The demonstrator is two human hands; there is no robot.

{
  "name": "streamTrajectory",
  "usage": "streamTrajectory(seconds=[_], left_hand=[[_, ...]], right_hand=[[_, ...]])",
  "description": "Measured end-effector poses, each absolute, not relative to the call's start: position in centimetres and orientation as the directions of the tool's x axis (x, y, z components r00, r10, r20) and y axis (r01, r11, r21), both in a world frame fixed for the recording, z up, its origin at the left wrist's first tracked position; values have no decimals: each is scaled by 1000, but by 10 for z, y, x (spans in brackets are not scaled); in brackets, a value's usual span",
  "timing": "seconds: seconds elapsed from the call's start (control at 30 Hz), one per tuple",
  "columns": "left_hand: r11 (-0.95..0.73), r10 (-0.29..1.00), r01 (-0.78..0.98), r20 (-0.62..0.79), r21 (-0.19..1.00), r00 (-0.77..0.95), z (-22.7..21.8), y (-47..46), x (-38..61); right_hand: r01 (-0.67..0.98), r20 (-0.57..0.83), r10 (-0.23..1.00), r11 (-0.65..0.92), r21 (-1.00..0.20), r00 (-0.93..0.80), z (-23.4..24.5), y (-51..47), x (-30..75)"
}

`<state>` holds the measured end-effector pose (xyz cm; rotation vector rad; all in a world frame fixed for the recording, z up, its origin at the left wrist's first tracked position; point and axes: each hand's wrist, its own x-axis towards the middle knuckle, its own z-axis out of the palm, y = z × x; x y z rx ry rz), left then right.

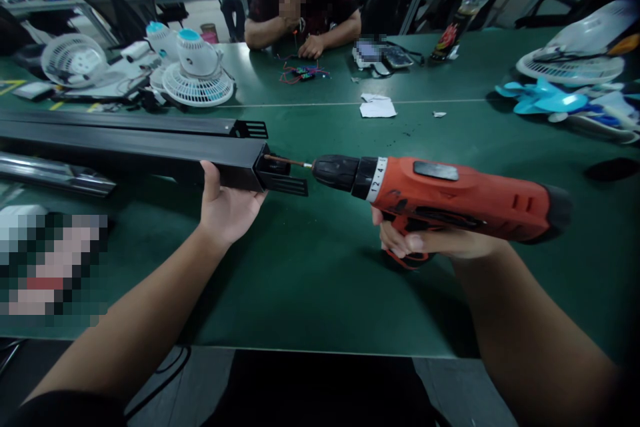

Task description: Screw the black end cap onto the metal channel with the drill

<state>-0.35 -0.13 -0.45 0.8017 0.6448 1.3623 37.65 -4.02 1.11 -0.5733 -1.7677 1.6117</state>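
Green table (325, 293) | black channel (150, 155): rectangular, slotted end | orange drill (450, 197): bit inside

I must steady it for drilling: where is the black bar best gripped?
Grip the bar just behind its open end, from the near side, as the left hand does: it is long and level, and the drill bit enters that end.
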Motion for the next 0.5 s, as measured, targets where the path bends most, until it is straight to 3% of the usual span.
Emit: streamTrajectory(seconds=[0.5], left_hand=[[43, 991, -630, 49, 776, 128, -9, 1, -7]], right_hand=[[-130, 199, 701, 150, -980, -685, 12, -40, 375]])
